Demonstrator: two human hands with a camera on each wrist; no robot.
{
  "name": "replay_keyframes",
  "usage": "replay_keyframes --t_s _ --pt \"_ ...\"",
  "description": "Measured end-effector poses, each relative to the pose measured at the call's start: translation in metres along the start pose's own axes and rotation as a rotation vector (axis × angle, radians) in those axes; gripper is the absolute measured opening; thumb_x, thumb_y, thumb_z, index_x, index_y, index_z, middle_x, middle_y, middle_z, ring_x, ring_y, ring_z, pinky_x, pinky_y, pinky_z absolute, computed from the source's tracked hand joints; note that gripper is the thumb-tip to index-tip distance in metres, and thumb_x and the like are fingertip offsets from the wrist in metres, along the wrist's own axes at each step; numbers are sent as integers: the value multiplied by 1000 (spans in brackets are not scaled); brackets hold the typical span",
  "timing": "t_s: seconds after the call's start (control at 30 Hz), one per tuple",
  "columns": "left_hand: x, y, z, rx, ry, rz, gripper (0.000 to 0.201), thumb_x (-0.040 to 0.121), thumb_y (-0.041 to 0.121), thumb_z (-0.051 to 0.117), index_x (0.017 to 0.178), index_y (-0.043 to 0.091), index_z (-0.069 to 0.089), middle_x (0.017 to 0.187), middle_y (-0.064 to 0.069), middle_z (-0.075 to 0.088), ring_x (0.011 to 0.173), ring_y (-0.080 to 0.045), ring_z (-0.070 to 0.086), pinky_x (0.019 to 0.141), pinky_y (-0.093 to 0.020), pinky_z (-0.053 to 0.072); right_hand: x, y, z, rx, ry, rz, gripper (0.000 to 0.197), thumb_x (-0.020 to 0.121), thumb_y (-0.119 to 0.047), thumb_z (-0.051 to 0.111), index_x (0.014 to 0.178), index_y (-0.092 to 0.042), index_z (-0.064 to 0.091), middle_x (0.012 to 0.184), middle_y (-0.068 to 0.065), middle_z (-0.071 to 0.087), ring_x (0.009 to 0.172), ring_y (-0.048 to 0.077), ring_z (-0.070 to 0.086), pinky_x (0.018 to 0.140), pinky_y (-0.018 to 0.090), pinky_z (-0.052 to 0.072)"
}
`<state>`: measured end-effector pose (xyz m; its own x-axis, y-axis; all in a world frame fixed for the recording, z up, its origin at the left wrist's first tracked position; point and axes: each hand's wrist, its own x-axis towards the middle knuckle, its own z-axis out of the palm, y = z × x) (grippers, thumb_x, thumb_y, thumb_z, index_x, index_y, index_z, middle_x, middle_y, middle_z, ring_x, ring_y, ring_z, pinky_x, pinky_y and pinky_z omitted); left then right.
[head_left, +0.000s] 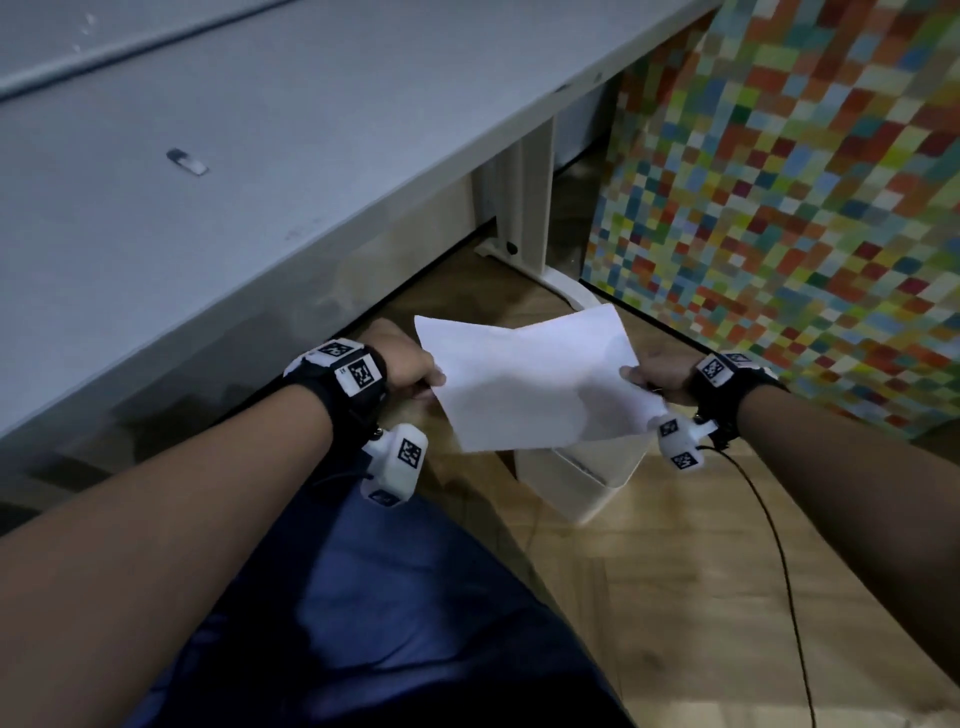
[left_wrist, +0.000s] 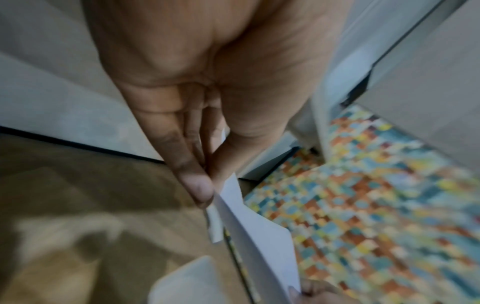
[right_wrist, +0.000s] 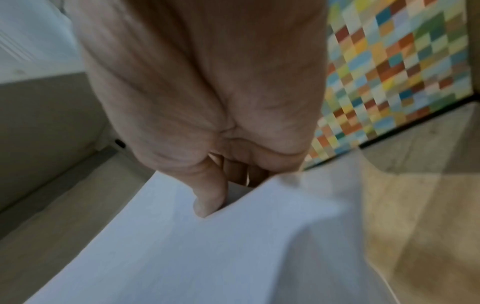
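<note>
A: While looking down through the head view, where to find the sheet of paper (head_left: 524, 384)?

B: Near the middle, off the worktop (head_left: 260, 156) and up in the air over the wooden floor (head_left: 649, 571); white, blank, gently bowed; far corner tipped up toward 1 o'clock.

A: Held how?

B: By both ends; pinched at its 9 o'clock edge by the left grip (head_left: 402, 358), closed on the paper between its fingertips (left_wrist: 200, 189), blurred but plain enough in the left wrist view; clamped at its 3 o'clock edge by the right grip (head_left: 657, 371), likewise closed on the paper, with thumb (right_wrist: 207, 203) on top and fingers curled beneath.

A: And underneath?

B: At 5 o'clock of the sheet, a white rounded box (head_left: 587, 478) standing on the floor, partly hidden by the paper; touching or not, cannot tell.

A: Around all that?

B: Grey worktop filling 9 to 12 o'clock, with a small flat object (head_left: 187, 162) at 10 o'clock, too small to name; pale desk leg (head_left: 524, 208) at 12 o'clock of the sheet; chequered panel (head_left: 805, 182) in many colours from 1 to 3 o'clock; black cable (head_left: 777, 540) trailing from the right wrist toward 5 o'clock; blue-clad lap (head_left: 415, 597) at 6 o'clock; black wristbands (head_left: 353, 379) with square marker tags on both wrists.
</note>
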<state>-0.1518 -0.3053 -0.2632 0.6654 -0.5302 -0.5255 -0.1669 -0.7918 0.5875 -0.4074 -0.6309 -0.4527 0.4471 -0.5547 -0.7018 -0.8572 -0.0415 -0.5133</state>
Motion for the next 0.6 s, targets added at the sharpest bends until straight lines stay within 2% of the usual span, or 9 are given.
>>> replay_keyframes --t_s 0.07,0.13,0.2,0.23,0.33,0.4,0.47,0.53,0.6 --pt "-18 20 -1 -93 -18 55 11 81 -5 84 89 -10 79 69 -16 76 49 -18 69 55 -27 55 -61 -36 -23 -51 94 -53 43 93 -49 73 87 -7 68 103 27 71 96 36 68 88 44 53" --pt "-34 42 -7 -211 -54 102 20 82 -11 82 101 -15 76 85 -21 80 72 -29 80 76 -38 65 -111 -60 -52 -155 156 -78 45 103 -42 66 83 -1 62 94 26 66 84 35 61 78 44 46" --pt "-50 64 -20 -284 -68 171 24 82 -13 81 105 -14 74 98 -24 79 88 -37 80 91 -47 63 -144 -76 -81 -163 236 -125 60 91 -56 76 92 3 66 104 28 71 90 40 66 81 48 51" --pt "-58 75 -30 -310 -58 214 23 82 -14 81 104 -15 73 98 -24 79 86 -37 80 90 -45 63 -157 -86 -97 -155 267 -141 64 85 -61 79 96 2 68 108 28 72 94 42 67 83 49 52" --pt "-85 101 -73 -390 12 291 12 82 -15 81 90 -10 72 97 -20 80 83 -31 81 81 -37 66 -194 -128 -138 -154 342 -203 62 88 -58 74 89 4 70 95 27 68 78 38 60 73 46 45" --pt "-102 104 -109 -435 75 313 19 83 -15 80 75 -2 69 91 -18 80 77 -27 81 72 -31 67 -226 -172 -151 -79 383 -293 55 96 -46 74 99 9 68 100 24 67 83 38 61 71 47 46" --pt "-113 97 -150 -474 144 327 24 84 -13 81 70 1 66 81 -13 80 72 -23 80 68 -28 66 -241 -217 -150 -7 387 -374 45 104 -32 68 103 13 70 96 23 64 82 36 58 69 46 45" --pt "-122 77 -194 -505 225 314 26 83 -11 81 70 4 64 73 -9 77 67 -18 78 65 -24 64 -254 -268 -134 -3 428 -461 39 102 -26 71 87 9 68 80 21 62 65 32 57 59 39 44" --pt "-131 46 -237 -541 324 277 24 83 -10 81 73 5 65 76 -8 78 67 -16 78 61 -22 63 -256 -323 -110 33 360 -569 31 99 -20 74 91 10 69 76 25 64 59 28 61 55 30 48"
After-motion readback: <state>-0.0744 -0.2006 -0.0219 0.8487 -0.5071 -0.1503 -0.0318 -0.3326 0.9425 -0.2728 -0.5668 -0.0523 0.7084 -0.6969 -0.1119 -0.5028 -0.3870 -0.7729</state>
